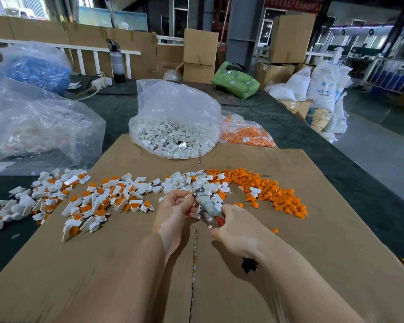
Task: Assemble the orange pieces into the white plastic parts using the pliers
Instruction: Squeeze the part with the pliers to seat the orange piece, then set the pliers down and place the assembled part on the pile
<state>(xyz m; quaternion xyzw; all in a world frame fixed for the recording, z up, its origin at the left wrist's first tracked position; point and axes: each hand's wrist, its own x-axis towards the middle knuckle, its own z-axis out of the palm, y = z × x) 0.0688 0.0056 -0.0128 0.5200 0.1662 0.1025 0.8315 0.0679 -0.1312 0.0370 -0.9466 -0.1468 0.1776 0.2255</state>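
my right hand (pixel 237 226) grips the pliers (pixel 207 205) while my left hand (pixel 176 209) pinches a white plastic part (pixel 189 196) at their tip, so i should squeeze squarely, seating the orange piece flush.

Bare cardboard sheet (pixel 289 264) near the person is wide open, easy to move across. Further out it's blocked: assembled pile (pixel 79 201) left, orange pieces (pixel 266 190) right, bag of white parts (pixel 173 127) behind.

Both forearms bare — no sleeves; dark mark (pixel 249 265) near right wrist.
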